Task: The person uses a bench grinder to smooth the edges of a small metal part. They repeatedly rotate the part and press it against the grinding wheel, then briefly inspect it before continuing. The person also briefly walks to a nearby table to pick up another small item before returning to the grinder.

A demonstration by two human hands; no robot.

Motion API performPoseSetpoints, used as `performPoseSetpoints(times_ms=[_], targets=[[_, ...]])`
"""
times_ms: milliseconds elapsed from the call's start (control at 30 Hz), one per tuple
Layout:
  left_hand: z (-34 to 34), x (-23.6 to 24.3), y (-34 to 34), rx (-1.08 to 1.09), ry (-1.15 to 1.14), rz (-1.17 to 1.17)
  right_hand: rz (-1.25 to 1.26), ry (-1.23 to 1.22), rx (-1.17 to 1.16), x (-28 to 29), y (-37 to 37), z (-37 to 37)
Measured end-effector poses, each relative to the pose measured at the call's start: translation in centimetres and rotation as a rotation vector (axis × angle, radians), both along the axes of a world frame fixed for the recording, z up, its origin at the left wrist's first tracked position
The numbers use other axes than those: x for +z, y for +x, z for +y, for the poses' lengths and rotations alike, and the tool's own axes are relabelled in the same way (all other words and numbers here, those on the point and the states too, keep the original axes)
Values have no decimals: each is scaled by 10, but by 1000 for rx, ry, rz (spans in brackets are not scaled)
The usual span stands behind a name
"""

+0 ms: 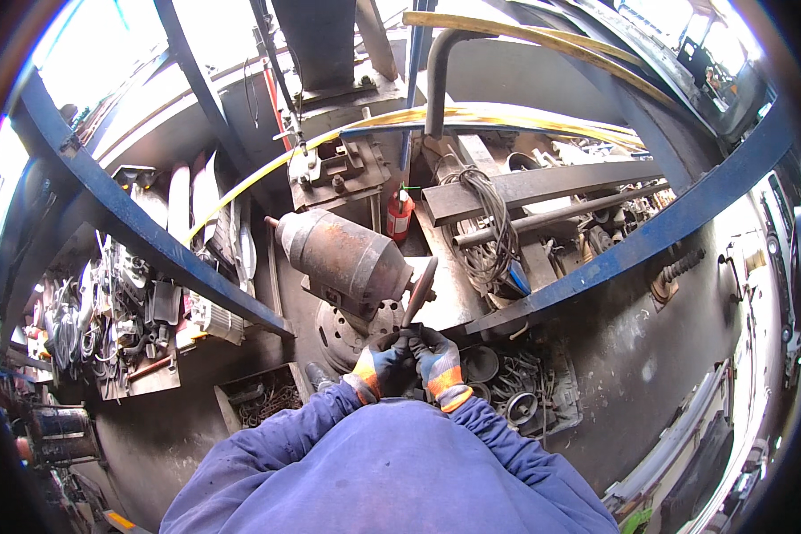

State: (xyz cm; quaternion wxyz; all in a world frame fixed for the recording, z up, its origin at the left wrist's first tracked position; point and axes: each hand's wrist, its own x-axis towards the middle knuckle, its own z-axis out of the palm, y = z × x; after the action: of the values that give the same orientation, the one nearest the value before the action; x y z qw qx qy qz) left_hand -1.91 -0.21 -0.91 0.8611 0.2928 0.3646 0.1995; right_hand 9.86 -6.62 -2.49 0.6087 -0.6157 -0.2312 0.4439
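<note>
My left hand [376,365] and my right hand [436,363], in grey-blue gloves with orange bands, are close together with curled fingers around a small dark piece I cannot make out. They are at the lower end of a narrow rusty part [419,294], perhaps a wheel seen edge-on, on the right end of a cylindrical, rusty machine [336,258] like a motor. The machine tilts down to the right above a stand with a perforated round steel base [336,331]. A bare metal plate [449,303] lies just right of it.
Blue steel beams [596,265] slant on both sides. A red extinguisher [399,220] stands behind the machine. Coiled cable [498,222] hangs over steel bars. Parts piles [147,311] lie left, a scrap bin [262,399] lower left, metal bowls [522,408] right of my hands, long strips [663,432] at far right.
</note>
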Motion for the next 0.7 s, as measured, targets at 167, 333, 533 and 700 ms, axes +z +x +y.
performPoseSetpoints(times_ms=[167, 333, 533, 700], targets=[[-1, 0, -11, 25, -79, -76, -12, 46, 69, 5, -8, 4], [1, -50, -18, 105, -214, -110, -54, 24, 198, -9, -11, 7], [3, -51, -31, 29, -189, 23, 248, -356, 37, -5, -21, 5], [-7, -54, -36, -228, -528, -208, 413, -397, 119, -30, -11, -39]])
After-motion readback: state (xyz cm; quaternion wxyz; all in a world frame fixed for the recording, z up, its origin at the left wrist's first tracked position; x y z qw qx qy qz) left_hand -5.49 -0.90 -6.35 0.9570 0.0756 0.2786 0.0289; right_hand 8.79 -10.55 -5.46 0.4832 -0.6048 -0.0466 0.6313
